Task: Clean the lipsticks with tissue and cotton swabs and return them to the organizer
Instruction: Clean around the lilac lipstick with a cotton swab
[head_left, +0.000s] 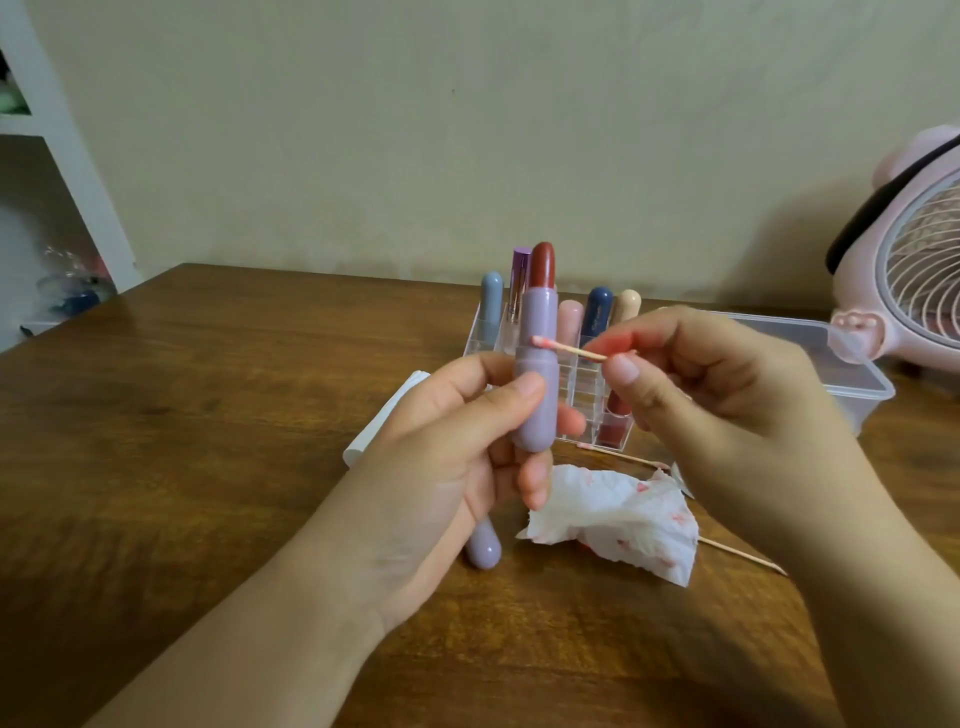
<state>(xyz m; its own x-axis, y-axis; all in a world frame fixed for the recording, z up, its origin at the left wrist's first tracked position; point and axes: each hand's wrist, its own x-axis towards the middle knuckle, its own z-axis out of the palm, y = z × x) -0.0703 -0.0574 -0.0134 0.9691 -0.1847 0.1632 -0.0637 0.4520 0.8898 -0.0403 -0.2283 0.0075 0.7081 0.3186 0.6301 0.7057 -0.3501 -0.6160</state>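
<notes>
Lilac lipstick (535, 358) upright, gripped by left hand (447, 467); cotton swab (569, 349) pinched by right hand (727, 410), tip touching tube from 3 o'clock.

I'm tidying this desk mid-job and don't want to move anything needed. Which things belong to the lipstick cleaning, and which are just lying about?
Belongs to the job:
left hand gripping the lilac lipstick
right hand pinching the cotton swab
lilac cap
stained tissue
used swabs
clear organizer

Just lying about:
pink fan
clear lidded box
white shelf
</notes>
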